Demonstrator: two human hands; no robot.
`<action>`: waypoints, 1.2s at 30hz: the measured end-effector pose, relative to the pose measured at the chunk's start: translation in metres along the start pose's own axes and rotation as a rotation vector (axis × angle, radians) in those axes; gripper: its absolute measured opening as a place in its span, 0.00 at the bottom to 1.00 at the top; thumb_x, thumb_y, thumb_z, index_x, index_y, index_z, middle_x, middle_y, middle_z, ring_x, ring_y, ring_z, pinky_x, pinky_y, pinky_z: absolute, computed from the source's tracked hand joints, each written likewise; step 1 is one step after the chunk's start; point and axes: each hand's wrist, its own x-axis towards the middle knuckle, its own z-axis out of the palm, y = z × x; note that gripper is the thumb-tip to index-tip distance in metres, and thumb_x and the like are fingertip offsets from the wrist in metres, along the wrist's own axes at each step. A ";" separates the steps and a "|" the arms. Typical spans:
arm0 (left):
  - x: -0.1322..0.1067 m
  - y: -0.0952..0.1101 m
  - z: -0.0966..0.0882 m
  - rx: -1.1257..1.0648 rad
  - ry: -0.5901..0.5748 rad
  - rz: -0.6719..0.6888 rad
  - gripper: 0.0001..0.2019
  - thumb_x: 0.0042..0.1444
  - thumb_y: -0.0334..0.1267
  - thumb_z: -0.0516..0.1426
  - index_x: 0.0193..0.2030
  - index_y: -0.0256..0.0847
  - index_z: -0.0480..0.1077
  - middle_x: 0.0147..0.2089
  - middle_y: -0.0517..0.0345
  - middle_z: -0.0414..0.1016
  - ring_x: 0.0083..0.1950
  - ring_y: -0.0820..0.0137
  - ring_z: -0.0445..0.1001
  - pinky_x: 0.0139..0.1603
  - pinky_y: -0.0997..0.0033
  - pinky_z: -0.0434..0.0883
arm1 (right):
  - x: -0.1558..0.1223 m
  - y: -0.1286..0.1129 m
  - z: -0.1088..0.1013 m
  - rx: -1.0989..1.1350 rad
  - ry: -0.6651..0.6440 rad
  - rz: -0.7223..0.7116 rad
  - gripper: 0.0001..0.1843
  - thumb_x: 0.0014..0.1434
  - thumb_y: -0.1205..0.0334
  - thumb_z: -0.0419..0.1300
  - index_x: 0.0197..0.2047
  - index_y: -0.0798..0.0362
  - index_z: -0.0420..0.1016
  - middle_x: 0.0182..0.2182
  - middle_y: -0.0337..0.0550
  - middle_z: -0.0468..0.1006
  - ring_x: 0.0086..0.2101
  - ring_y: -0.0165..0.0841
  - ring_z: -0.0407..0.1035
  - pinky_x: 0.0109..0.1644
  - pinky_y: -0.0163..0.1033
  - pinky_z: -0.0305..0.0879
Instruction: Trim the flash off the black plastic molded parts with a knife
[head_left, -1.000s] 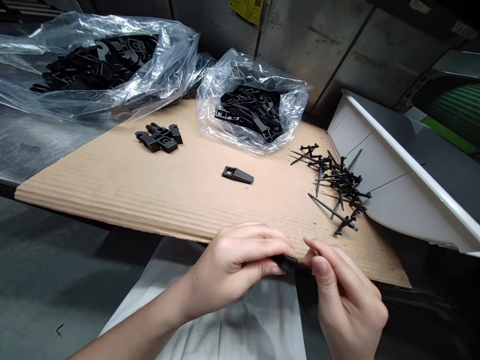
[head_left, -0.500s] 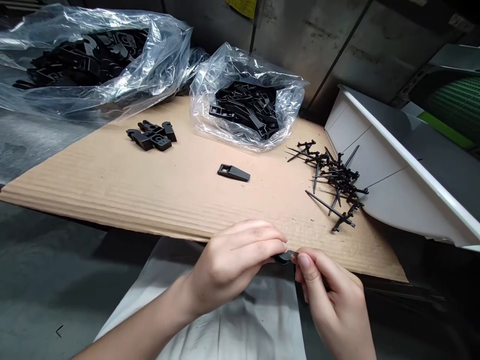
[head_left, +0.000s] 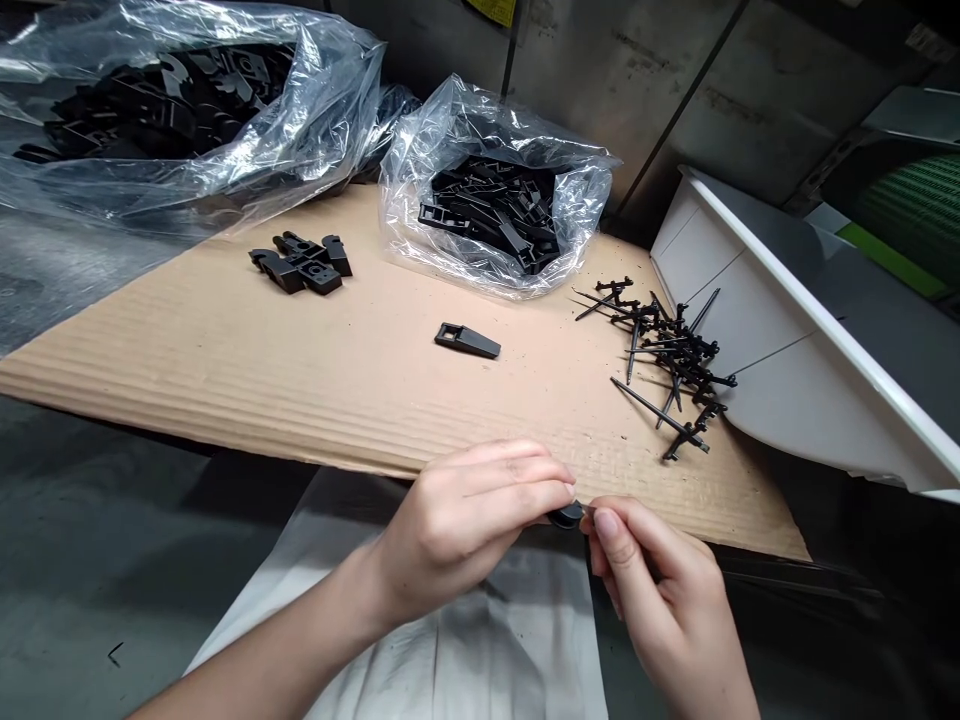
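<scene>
My left hand is closed round a black plastic part, and only its rounded end shows past my fingertips. Just to the right, my right hand pinches something thin and small against that end; my thumb and finger hide most of it, so I cannot make out its kind. Both hands are at the front edge of the cardboard sheet. Beyond them a flat, tapered black plastic piece with a square opening lies alone on the cardboard.
Several black blocky parts lie at left. Clear bags of black parts stand behind, a large bag and a smaller bag. Thin black sprues are heaped at right beside a white bin. White cloth hangs below my hands.
The hands keep almost the same grip and place. My right fingertips have come slightly closer to the black part, and less of the thin piece shows between them.
</scene>
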 end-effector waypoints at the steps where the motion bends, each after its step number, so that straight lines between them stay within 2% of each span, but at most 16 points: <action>1: 0.000 0.000 0.000 0.005 0.000 0.004 0.10 0.52 0.18 0.53 0.39 0.26 0.72 0.39 0.43 0.77 0.44 0.67 0.74 0.50 0.71 0.70 | 0.000 0.000 -0.001 0.016 -0.027 0.014 0.13 0.61 0.65 0.49 0.25 0.52 0.63 0.17 0.33 0.61 0.17 0.23 0.55 0.18 0.27 0.52; 6: 0.000 0.000 0.000 -0.013 -0.017 0.011 0.10 0.52 0.18 0.52 0.39 0.25 0.72 0.38 0.42 0.77 0.43 0.66 0.75 0.49 0.69 0.71 | 0.003 -0.004 -0.004 0.108 -0.103 0.144 0.15 0.62 0.59 0.48 0.24 0.52 0.63 0.18 0.33 0.59 0.17 0.22 0.52 0.18 0.28 0.48; 12: 0.001 0.000 0.001 -0.068 -0.022 -0.015 0.09 0.52 0.18 0.53 0.39 0.24 0.72 0.37 0.42 0.77 0.42 0.65 0.75 0.47 0.67 0.72 | 0.006 -0.004 -0.007 0.201 -0.194 0.230 0.17 0.62 0.57 0.47 0.23 0.53 0.62 0.17 0.32 0.58 0.17 0.22 0.51 0.18 0.29 0.46; 18: 0.005 0.003 -0.004 -0.094 -0.066 -0.059 0.08 0.55 0.22 0.53 0.39 0.26 0.72 0.37 0.43 0.78 0.41 0.66 0.76 0.46 0.70 0.72 | 0.012 -0.001 -0.013 0.348 -0.378 0.289 0.18 0.62 0.52 0.48 0.26 0.55 0.65 0.17 0.32 0.58 0.16 0.21 0.48 0.15 0.28 0.42; 24: 0.006 0.006 -0.004 -0.132 -0.083 -0.102 0.08 0.56 0.23 0.53 0.39 0.27 0.72 0.37 0.43 0.78 0.40 0.66 0.77 0.42 0.71 0.73 | 0.017 -0.004 -0.015 0.539 -0.413 0.412 0.19 0.59 0.50 0.50 0.26 0.56 0.65 0.15 0.31 0.57 0.15 0.20 0.46 0.15 0.28 0.40; 28: 0.005 0.006 -0.003 -0.077 -0.074 -0.123 0.08 0.54 0.22 0.54 0.40 0.27 0.72 0.39 0.44 0.78 0.41 0.66 0.76 0.44 0.73 0.72 | 0.013 -0.005 -0.015 0.639 -0.596 0.419 0.20 0.58 0.49 0.53 0.24 0.56 0.66 0.13 0.30 0.59 0.13 0.18 0.45 0.15 0.27 0.41; 29: 0.005 0.006 -0.003 -0.065 -0.066 -0.138 0.08 0.54 0.22 0.54 0.40 0.28 0.72 0.39 0.44 0.78 0.42 0.67 0.76 0.44 0.74 0.72 | 0.011 -0.006 -0.015 0.650 -0.608 0.409 0.19 0.58 0.49 0.53 0.25 0.56 0.67 0.14 0.31 0.60 0.13 0.18 0.46 0.15 0.26 0.42; 31: 0.004 0.007 -0.004 -0.059 -0.061 -0.176 0.09 0.54 0.23 0.55 0.41 0.29 0.71 0.39 0.46 0.78 0.42 0.68 0.76 0.44 0.74 0.72 | 0.008 -0.008 -0.015 0.651 -0.515 0.400 0.18 0.58 0.51 0.53 0.26 0.56 0.69 0.15 0.32 0.63 0.14 0.18 0.50 0.16 0.26 0.46; 33: 0.004 0.008 -0.006 -0.059 -0.068 -0.215 0.09 0.55 0.24 0.55 0.43 0.30 0.71 0.40 0.47 0.78 0.42 0.68 0.76 0.44 0.75 0.72 | 0.004 -0.010 -0.014 0.602 -0.297 0.354 0.15 0.58 0.53 0.54 0.29 0.55 0.73 0.18 0.36 0.69 0.16 0.21 0.57 0.19 0.28 0.54; 36: 0.006 0.011 -0.008 -0.101 -0.078 -0.261 0.10 0.55 0.25 0.54 0.43 0.32 0.70 0.39 0.50 0.78 0.41 0.69 0.76 0.43 0.76 0.71 | -0.001 -0.010 -0.010 0.376 0.042 0.118 0.08 0.56 0.60 0.57 0.34 0.50 0.77 0.27 0.40 0.75 0.25 0.28 0.68 0.29 0.32 0.65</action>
